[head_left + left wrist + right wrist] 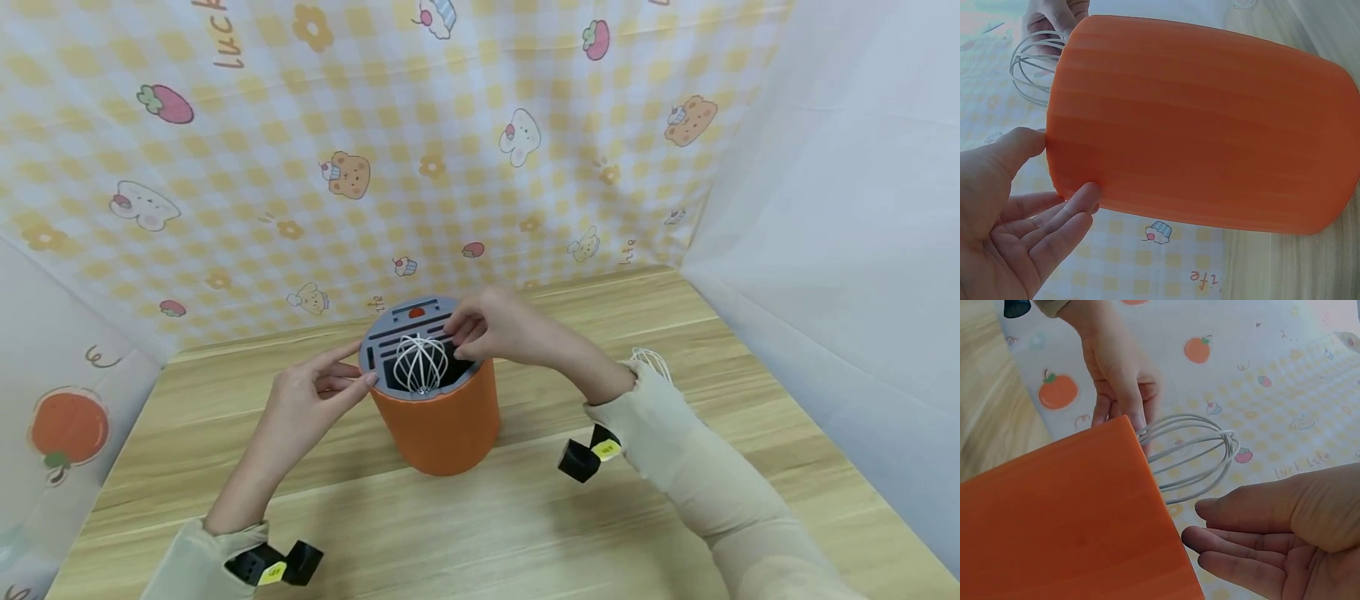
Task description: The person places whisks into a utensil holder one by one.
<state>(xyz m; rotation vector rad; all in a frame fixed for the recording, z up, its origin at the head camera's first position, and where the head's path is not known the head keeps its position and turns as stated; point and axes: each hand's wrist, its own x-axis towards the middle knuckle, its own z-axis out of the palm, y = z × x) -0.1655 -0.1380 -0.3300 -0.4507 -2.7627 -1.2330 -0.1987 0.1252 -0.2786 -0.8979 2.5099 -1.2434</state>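
An orange utensil holder point(442, 425) with a grey slotted top point(397, 325) stands upright on the table. A whisk point(421, 364) sits in its large front opening, white wire loops up and handle hidden inside. My left hand point(311, 392) steadies the holder from the left, thumb and fingertips at the rim. In the left wrist view, its relaxed fingers point(1063, 234) lie beside the orange wall. Close to the right of the whisk, my right hand point(498, 325) hovers over the rim. Its thumb and fingers are apart, with nothing between them, in the right wrist view.
White wire loops point(652, 360) lie on the wooden table point(525, 517), partly behind the right sleeve point(697, 467). A yellow checked cloth point(465, 192) hangs behind the table, and a white sheet point(832, 208) hangs on the right.
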